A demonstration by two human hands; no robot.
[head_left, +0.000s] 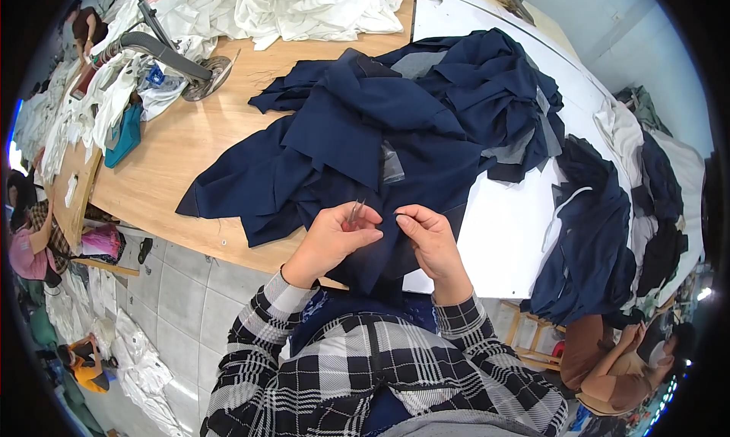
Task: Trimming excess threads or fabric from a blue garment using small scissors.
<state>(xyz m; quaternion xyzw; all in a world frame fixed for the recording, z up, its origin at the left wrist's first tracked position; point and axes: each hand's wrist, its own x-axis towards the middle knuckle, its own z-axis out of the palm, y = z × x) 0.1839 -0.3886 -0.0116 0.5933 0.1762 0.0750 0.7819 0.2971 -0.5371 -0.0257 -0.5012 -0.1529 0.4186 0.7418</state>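
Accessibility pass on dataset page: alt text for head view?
A person's left hand has a small metal tool in its grip over navy cloth heaped on a table; nearby, the right hand pinches, contents too small to tell. White cloth is piled beyond.

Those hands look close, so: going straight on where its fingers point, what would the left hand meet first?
Probably the right hand, across a small gap from the left hand, though their depths are hard to judge.
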